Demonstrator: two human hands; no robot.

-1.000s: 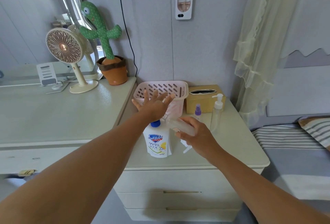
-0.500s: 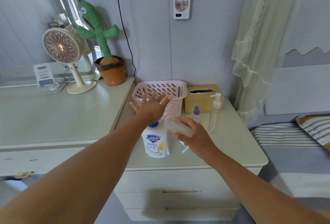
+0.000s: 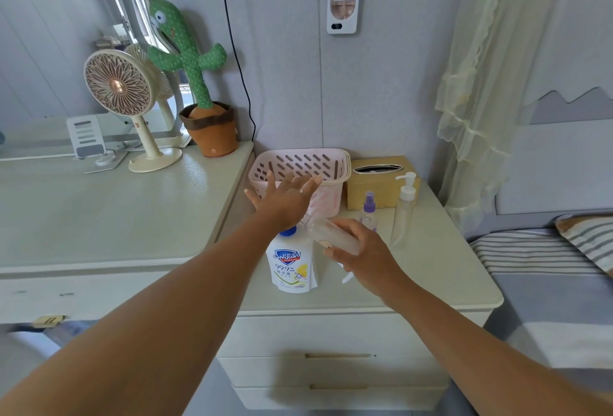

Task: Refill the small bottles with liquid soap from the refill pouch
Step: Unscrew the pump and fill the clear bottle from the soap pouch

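We have barely moved: left hand [image 3: 285, 200] still above the capped refill pouch [image 3: 292, 266], fingers [image 3: 310, 185] released, right hand [image 3: 365, 250] still grasping the small bottle [image 3: 331, 236], nothing poured.

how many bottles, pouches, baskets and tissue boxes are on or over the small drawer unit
bottles: 3 (clear bottle gripped by the right hand, purple-capped spray bottle, pump bottle)
refill pouch: 1
basket: 1
tissue box: 1
total: 6

Blurred neck end — clear bottle [image 3: 327, 234]
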